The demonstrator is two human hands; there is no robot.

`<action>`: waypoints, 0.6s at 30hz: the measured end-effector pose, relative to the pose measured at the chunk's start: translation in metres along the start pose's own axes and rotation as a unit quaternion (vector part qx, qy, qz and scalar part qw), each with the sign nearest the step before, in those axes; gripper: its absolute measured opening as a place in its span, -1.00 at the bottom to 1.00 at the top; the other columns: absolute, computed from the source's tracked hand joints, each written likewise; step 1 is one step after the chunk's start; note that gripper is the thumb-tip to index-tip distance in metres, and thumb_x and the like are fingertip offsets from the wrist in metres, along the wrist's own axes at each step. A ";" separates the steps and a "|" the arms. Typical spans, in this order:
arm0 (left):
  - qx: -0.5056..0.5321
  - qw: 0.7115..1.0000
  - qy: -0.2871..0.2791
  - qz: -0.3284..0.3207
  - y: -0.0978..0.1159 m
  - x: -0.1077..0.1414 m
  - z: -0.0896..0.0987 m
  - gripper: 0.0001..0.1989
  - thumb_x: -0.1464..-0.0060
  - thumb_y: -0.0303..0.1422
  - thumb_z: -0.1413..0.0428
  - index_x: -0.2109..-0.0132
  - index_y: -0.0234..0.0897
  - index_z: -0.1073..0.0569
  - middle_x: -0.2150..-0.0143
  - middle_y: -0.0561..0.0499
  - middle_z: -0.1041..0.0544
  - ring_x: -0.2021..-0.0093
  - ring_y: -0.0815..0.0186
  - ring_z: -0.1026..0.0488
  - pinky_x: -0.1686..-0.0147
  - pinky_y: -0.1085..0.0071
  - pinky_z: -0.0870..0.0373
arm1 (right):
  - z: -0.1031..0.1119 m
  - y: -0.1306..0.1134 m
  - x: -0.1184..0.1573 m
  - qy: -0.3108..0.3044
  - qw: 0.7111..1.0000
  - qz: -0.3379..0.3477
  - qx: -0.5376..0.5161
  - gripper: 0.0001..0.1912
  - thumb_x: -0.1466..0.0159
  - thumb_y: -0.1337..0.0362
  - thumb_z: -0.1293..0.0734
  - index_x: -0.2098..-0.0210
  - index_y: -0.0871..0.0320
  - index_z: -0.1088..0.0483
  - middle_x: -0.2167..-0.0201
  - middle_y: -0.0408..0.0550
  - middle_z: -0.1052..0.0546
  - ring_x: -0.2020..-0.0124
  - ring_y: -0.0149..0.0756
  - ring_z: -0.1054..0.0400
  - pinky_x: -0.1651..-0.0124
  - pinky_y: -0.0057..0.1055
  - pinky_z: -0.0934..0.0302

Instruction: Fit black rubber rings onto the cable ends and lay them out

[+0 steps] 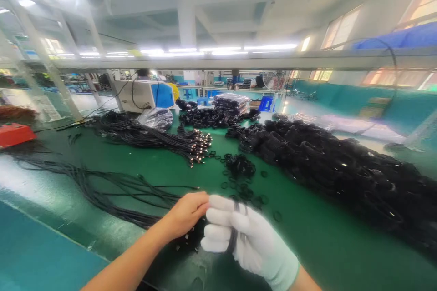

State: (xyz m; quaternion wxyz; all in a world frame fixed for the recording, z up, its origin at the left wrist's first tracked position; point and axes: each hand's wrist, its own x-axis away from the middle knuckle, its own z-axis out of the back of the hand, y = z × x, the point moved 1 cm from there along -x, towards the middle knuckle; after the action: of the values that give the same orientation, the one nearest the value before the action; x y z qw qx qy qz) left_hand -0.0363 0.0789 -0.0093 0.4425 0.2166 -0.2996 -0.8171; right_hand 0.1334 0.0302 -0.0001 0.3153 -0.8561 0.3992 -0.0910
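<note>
"At the lower centre of the frame, what do the hands have?"

"The white-gloved right hand [251, 236] is clamped on a black loop [233, 242], thumb folded across it. The loop runs up and down the frame, crosswise to the fingers."

"And the left hand [189, 211]?"

"Bare, bent in against the right hand's fingertips, to the left of the loop. Whether it pinches anything I can't tell; its fingertips are hidden."

"Which one is nearer the cables [119, 213]?"

"The left. They lie on the green table [300, 218], long axis sloping from the left edge down to the right, toward that hand. Small metal tips [187, 236] show just below it."

"Farther up?"

"Past the hands, near the centre, small rings [241, 166] lie heaped and scattered. Left of them, a thick bundle [153, 138] points its bright ends [197, 148] their way. Coils [327, 163] pile up along the right side."

"And behind?"

"A plastic bag [157, 119] just beyond the bundle, then a machine [136, 94] with a blue side, left of centre."
</note>
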 end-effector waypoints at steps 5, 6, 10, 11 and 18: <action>-0.200 0.979 0.031 -0.007 0.008 0.027 -0.015 -0.73 -0.21 -0.37 0.16 0.34 -0.26 -0.40 0.39 0.04 -0.43 0.39 0.31 -0.32 0.36 0.40 -0.14 | 0.007 -0.018 -0.002 0.101 0.991 0.085 0.012 -0.63 -0.12 0.20 -0.40 0.11 0.16 -0.33 0.28 -0.03 -0.44 0.32 -0.30 -0.34 0.11 -0.16 -0.19; -0.227 0.973 0.031 -0.022 0.015 0.032 -0.021 -0.75 -0.20 -0.38 0.15 0.33 -0.25 -0.39 0.39 0.05 -0.44 0.40 0.31 -0.32 0.36 0.40 -0.13 | 0.009 -0.019 -0.003 0.114 0.989 0.093 0.020 -0.62 -0.11 0.20 -0.40 0.10 0.17 -0.33 0.26 -0.01 -0.45 0.30 -0.28 -0.36 0.10 -0.15 -0.19; -0.273 0.956 0.065 -0.089 0.040 0.042 -0.038 -0.79 -0.16 -0.46 0.10 0.41 -0.27 -0.36 0.45 0.05 -0.43 0.46 0.32 -0.30 0.42 0.39 -0.07 | 0.015 -0.011 -0.005 0.182 0.978 0.082 0.061 -0.58 -0.09 0.23 -0.43 0.09 0.22 -0.33 0.21 0.07 -0.47 0.26 -0.22 -0.38 0.13 -0.18 -0.21; -0.280 0.951 0.080 -0.106 0.043 0.042 -0.037 -0.80 -0.15 -0.45 0.07 0.42 -0.27 -0.36 0.46 0.05 -0.42 0.47 0.33 -0.29 0.43 0.38 -0.05 | 0.017 -0.007 -0.004 0.194 0.975 0.067 0.079 -0.57 -0.09 0.25 -0.43 0.07 0.23 -0.33 0.20 0.09 -0.48 0.27 -0.23 -0.38 0.15 -0.23 -0.22; -0.073 0.990 0.017 -0.120 0.039 0.026 0.019 -0.89 -0.01 -0.29 -0.16 0.36 -0.23 -0.48 0.38 0.08 -0.47 0.34 0.38 -0.35 0.31 0.46 -0.20 | 0.010 0.016 0.004 -0.004 0.992 -0.123 0.025 -0.67 -0.12 0.25 -0.40 0.19 0.32 -0.35 0.35 0.00 -0.40 0.35 -0.33 -0.32 0.17 -0.26 -0.17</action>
State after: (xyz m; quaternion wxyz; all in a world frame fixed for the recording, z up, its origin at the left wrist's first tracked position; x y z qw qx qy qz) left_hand -0.0389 0.0456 0.0287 0.3609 0.2318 -0.2035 -0.8801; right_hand 0.1302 0.0243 -0.0184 0.3243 -0.8910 0.2872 -0.1358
